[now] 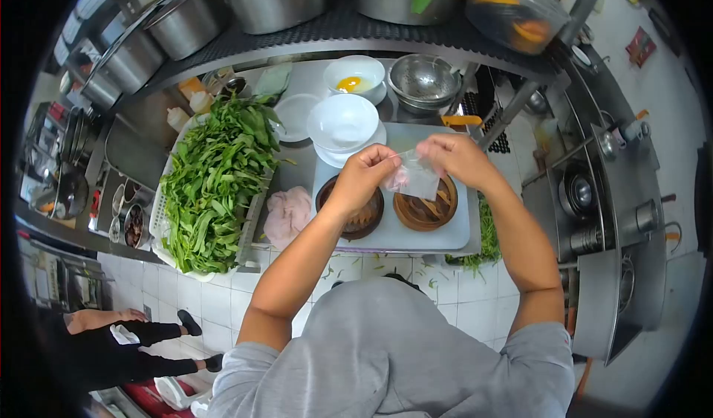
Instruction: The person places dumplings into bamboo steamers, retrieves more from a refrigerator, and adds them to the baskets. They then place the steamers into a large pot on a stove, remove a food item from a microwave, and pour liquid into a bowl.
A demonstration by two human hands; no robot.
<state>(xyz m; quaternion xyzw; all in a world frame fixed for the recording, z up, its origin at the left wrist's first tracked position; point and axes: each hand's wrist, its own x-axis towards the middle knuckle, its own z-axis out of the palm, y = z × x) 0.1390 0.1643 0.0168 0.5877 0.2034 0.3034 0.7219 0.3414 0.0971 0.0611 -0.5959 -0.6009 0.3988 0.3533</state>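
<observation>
A small clear plastic bag (422, 181) with something pinkish inside hangs between my two hands. My left hand (368, 171) pinches its upper left edge. At its upper right, the fingers of my right hand (454, 156) are closed on the bag too, slightly smeared by motion. Beneath the bag stands a round bamboo steamer (427, 219) with brown pieces in it. A second, darker steamer (362, 222) is partly hidden by my left forearm. Both rest on a pale cutting board (457, 232).
Leafy greens (219, 188) fill a white basket at left, near a pink cloth (288, 217). Behind my hands stand a white bowl (343, 121), a bowl with egg (354, 76) and metal colanders (423, 80). A shelf (297, 52) holds pots overhead. Another person (111, 344) is at lower left.
</observation>
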